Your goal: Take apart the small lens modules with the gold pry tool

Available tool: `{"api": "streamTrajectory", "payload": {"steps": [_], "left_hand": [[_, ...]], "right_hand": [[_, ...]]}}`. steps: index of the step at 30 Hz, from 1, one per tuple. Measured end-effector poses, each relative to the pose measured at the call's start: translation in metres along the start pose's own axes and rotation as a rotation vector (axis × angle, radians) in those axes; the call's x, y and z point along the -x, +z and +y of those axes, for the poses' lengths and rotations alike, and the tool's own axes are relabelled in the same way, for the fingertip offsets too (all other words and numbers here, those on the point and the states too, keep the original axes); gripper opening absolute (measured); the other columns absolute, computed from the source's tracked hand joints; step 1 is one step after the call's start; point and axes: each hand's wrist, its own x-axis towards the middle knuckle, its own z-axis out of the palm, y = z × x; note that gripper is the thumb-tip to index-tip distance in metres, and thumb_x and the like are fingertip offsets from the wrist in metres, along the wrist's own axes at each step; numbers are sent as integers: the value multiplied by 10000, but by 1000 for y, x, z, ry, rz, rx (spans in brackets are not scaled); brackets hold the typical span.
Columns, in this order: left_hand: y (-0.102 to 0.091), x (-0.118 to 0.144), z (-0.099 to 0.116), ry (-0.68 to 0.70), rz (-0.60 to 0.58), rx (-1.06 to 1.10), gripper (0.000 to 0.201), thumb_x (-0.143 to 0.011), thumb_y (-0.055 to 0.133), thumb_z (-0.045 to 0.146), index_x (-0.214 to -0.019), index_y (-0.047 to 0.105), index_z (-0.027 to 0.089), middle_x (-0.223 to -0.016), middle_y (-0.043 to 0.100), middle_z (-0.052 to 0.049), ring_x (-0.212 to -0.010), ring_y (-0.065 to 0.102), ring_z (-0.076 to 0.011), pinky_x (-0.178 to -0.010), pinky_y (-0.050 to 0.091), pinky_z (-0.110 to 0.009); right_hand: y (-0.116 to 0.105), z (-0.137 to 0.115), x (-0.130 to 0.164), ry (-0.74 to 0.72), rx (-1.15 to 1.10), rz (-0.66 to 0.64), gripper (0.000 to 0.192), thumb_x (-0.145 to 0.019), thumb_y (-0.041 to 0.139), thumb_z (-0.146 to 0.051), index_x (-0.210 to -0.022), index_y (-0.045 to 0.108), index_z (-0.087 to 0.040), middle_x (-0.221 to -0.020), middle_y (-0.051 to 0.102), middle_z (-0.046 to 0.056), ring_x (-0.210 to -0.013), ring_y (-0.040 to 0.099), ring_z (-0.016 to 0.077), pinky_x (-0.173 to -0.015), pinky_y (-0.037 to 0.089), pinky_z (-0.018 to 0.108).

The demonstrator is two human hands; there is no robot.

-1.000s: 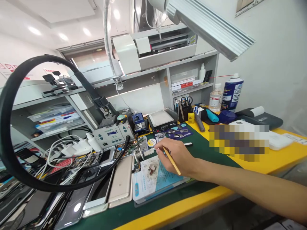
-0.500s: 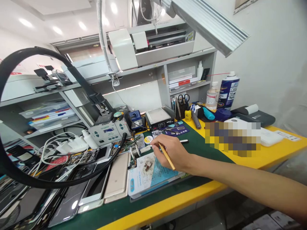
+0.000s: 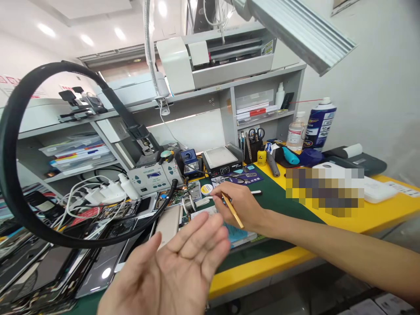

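Observation:
My left hand (image 3: 173,267) is raised in front of me with its palm turned up, fingers stretched out and thumb apart, holding nothing. It covers most of a light-blue and white printed pack (image 3: 241,236) on the green mat. Behind it, my right hand (image 3: 241,203) is closed around a slim gold pen-shaped tool (image 3: 232,211), whose tip is hidden by the fingers. Just left of the right hand stand a spool of thin silvery wire (image 3: 188,204) and a round yellow-and-white label (image 3: 206,189). A gold-coloured phone (image 3: 169,225) lies partly behind my left fingers.
A thick black hose (image 3: 9,175) loops across the left side from a grey control station (image 3: 152,179). Phones and phone parts crowd the left of the bench. A hot plate (image 3: 221,159), a yellow bottle (image 3: 261,156) and a spray can (image 3: 320,124) stand behind. A metal lamp (image 3: 302,35) hangs overhead.
My left hand has come into view from below, palm up, and now hides much of the pack. My right hand keeps hold of the gold tool. The whole view has shifted slightly.

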Motion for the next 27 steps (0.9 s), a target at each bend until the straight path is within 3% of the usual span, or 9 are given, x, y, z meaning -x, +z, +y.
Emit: {"api": "streamTrajectory", "payload": {"steps": [4,8,16,27], "left_hand": [[10,-21,2,-56,194,198,402,-932,451,285,-981,810,109,-1152,773,-161,-1117,728,-247,-1043,573,-384],[11,-26,-4,-59,348,300,348,-876,480,167,-929,808,63,-1009,801,-182,-939,778,-248,-887,644,-357],[14,-23,-9,-38,258,265,260,-882,549,70,-979,790,70,-990,801,-184,-873,779,-226,-845,640,-321],[28,-20,-16,138,420,6,200,-758,788,129,-954,802,94,-942,808,-155,-812,772,-218,-797,640,-302]], "right_hand": [[-1,1,0,4,-11,-6,177,-838,554,-93,-967,655,-156,-842,724,63,-740,671,191,-699,525,297],[-1,1,0,13,-17,-6,169,-847,558,-95,-967,661,-152,-846,724,66,-744,671,193,-699,520,297],[0,2,2,22,-16,-7,161,-851,572,-99,-970,666,-152,-824,713,59,-736,665,200,-691,509,304],[0,4,0,3,-22,-8,152,-869,566,-110,-979,666,-142,-818,707,56,-743,659,193,-703,511,302]]}}
